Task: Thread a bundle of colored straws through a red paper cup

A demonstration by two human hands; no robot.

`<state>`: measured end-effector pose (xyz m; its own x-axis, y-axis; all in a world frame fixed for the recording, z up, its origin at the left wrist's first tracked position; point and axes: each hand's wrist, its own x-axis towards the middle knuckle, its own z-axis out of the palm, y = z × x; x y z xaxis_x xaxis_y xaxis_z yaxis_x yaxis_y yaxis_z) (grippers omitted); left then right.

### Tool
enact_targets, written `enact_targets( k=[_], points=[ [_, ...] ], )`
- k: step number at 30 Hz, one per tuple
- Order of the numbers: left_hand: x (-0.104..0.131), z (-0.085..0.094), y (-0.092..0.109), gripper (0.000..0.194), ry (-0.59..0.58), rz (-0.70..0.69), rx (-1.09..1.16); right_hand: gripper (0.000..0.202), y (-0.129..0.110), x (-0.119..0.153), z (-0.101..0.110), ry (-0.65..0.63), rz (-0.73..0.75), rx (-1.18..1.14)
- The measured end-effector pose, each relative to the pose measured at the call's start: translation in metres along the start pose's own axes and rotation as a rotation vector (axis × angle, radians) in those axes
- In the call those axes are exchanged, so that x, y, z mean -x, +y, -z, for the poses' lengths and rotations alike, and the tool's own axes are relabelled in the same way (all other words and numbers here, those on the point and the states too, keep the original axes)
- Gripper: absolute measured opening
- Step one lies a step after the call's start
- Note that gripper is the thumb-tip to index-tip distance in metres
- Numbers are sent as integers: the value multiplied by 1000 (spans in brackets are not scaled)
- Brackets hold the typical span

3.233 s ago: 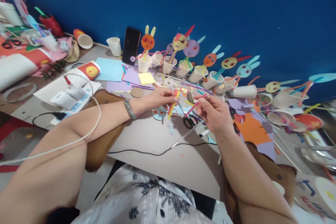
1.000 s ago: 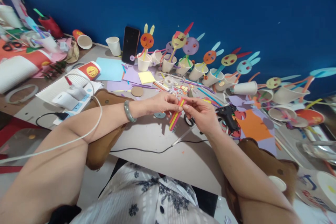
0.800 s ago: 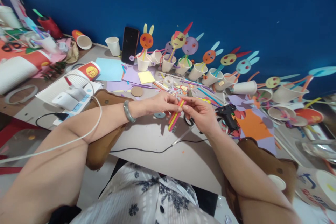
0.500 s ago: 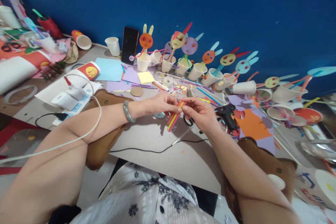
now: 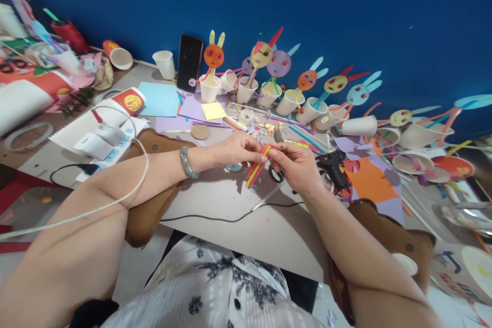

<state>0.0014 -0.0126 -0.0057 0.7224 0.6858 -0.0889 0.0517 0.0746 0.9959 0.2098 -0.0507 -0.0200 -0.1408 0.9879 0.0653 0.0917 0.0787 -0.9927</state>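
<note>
Between my two hands is a small bundle of pink, yellow and orange pipe cleaners (image 5: 254, 172), slanting down toward the table. My left hand (image 5: 246, 149) pinches its upper end with thumb and fingers. From the other side, my right hand (image 5: 294, 162) grips the same end, its thumb close to the left fingertips. Scissors (image 5: 275, 174) lie under the right hand, their handle partly hidden. Just right of that hand rests a black glue gun (image 5: 334, 169).
Paper cups with rabbit figures (image 5: 209, 87) line the blue wall, beside a phone (image 5: 189, 63). Left are a power strip (image 5: 115, 151) with chargers and a white cable. Orange paper (image 5: 374, 178) lies right. A black cord (image 5: 215, 220) crosses the table in front.
The bundle has turned slightly in my fingers, and its strips sit a little differently. Both hands stay in nearly the same place, still gripping it.
</note>
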Motion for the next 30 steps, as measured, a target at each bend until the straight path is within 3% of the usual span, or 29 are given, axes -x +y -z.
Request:
enact_targets(
  k=[6, 18, 23, 30],
  points=[
    [2, -1, 5, 34, 0, 10, -31, 41, -1, 1, -1, -8, -29, -10],
    [2, -4, 5, 26, 19, 48, -103, 49, -7, 4, -8, -13, -66, -5],
    [0, -3, 0, 24, 4, 110, -71, 51, -12, 6, -10, -17, -48, 62],
    [0, -2, 0, 22, -48, 88, -49, 49, -12, 7, -10, 2, -24, 106]
  ],
)
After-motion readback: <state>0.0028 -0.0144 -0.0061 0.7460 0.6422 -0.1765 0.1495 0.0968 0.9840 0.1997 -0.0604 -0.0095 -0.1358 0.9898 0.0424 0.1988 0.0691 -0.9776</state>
